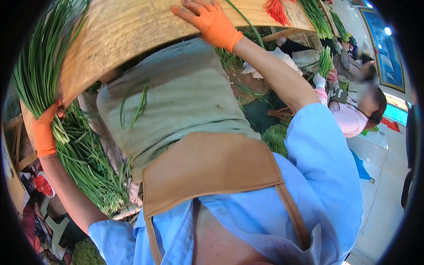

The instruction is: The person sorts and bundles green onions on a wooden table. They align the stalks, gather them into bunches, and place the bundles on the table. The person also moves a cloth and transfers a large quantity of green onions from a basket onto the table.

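My left hand point(47, 130), in an orange glove with dirty bare fingertips, grips the pale lower stems of a bunch of garlic chives point(46, 63). Their long green leaves fan up over the left end of a wooden table point(119, 29). At the table's near edge is my right hand point(213, 25), gloved the same way, palm down with the fingers spread and nothing visible in them. A single long green stalk point(246, 21) lies just right of it and hangs over the edge. More loose chives point(89, 165) are heaped below my left hand.
A grey-green cloth point(179, 96) covers my lap, with a few stray leaves on it. Red ties point(278, 13) and another chive bunch point(316, 18) lie farther right on the table. A co-worker point(352, 111) sits to the right, holding chives point(325, 63) in a white-gloved hand.
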Demonstrator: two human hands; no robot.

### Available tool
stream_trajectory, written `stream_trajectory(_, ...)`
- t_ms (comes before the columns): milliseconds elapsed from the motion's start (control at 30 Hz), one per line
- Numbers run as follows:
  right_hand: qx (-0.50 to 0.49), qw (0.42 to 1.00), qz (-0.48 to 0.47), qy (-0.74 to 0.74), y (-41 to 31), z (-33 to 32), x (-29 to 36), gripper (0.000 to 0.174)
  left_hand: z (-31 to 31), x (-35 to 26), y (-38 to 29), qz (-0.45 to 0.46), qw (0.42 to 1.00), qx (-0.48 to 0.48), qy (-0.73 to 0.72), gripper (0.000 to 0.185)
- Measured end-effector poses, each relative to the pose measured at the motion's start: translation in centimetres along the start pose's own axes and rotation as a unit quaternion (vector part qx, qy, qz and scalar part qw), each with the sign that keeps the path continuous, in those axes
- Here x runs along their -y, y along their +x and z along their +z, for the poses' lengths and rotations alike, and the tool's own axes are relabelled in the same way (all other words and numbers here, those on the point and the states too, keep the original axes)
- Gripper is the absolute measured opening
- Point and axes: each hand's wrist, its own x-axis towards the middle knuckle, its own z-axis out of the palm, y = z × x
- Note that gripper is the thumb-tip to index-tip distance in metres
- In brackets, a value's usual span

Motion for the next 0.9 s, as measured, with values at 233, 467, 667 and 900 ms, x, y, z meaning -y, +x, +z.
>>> stream_trajectory(233, 0.056, 0.997, 0.012, 0.050, 0.0, -0.5, 0.4, 0.103, 0.8, -0.7, -0.5, 0.021, 1.000, -0.003, -0.004, 0.023)
stream_trajectory(467, 0.041, 0.998, 0.038, 0.035, -0.3, 1.2, 0.1, 0.106, 2.2, -1.9, -1.0, 0.002, 0.998, -0.052, 0.042, 0.021)
stream_trajectory(667, 0.057, 0.995, 0.043, 0.065, -0.3, 1.1, -0.2, 0.110, 1.6, -1.8, -1.5, -0.004, 0.998, -0.051, -0.036, 0.023)
stream_trajectory(900, 0.074, 0.995, 0.060, 0.036, 0.0, -0.5, 0.7, 0.096, 5.7, -1.8, -2.5, -0.091, 0.940, 0.059, -0.323, 0.038)
